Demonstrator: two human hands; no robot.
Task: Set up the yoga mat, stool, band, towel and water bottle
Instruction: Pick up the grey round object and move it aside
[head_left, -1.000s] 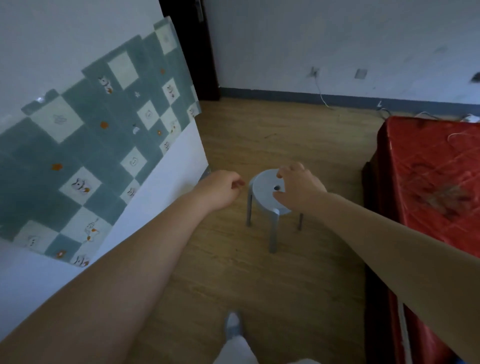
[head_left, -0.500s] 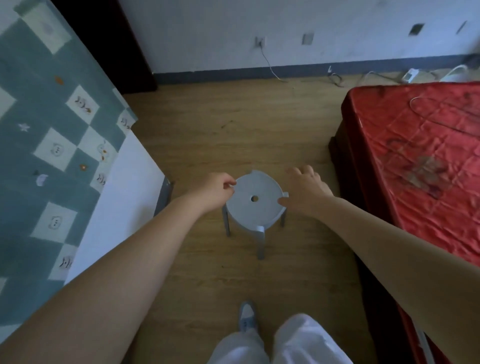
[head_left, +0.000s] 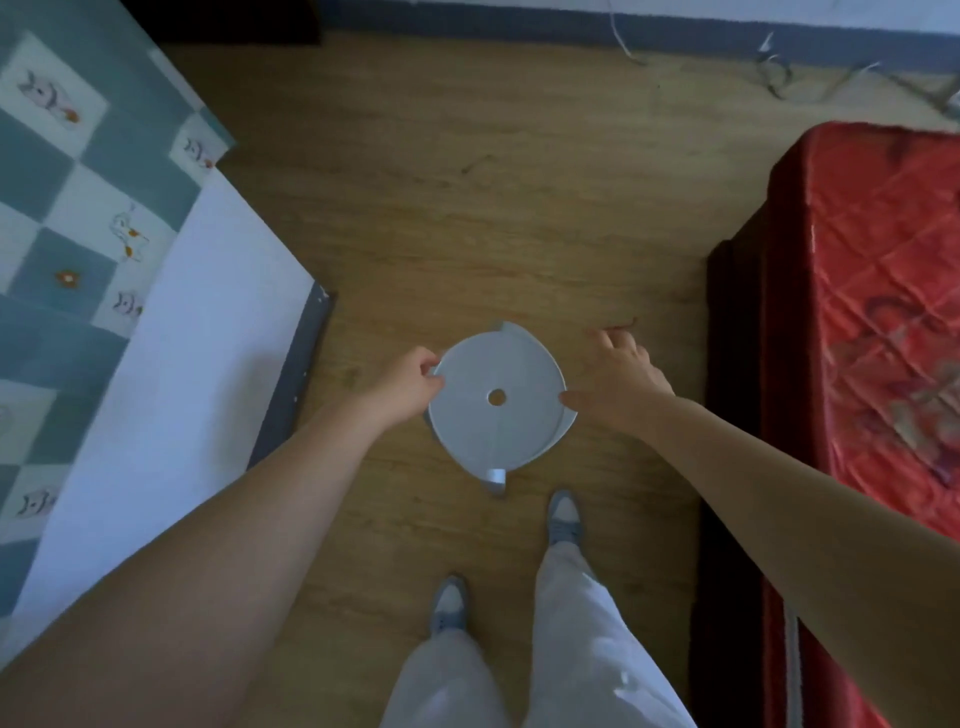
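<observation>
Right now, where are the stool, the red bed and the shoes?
stool (head_left: 498, 400): head view, on the round seat.
red bed (head_left: 872, 312): head view, on its quilted top.
front shoe (head_left: 565, 514): head view, on its toe.

A wooden plank floor (head_left: 467, 182) in a warm yellow-brown fills the middle of the view. Along the top edge runs a dark blue-grey skirting board (head_left: 519, 26) under a pale wall, with loose thin cables (head_left: 810, 73) lying on the floor before it. On the one side a bed carries a quilted red satin cover (head_left: 883, 312) over a dark frame (head_left: 727, 364). On the other side hangs a white sheet (head_left: 197, 338) beneath a teal-and-white checked blanket (head_left: 62, 208) printed with small cartoon animals. The light is dim and cool.
</observation>
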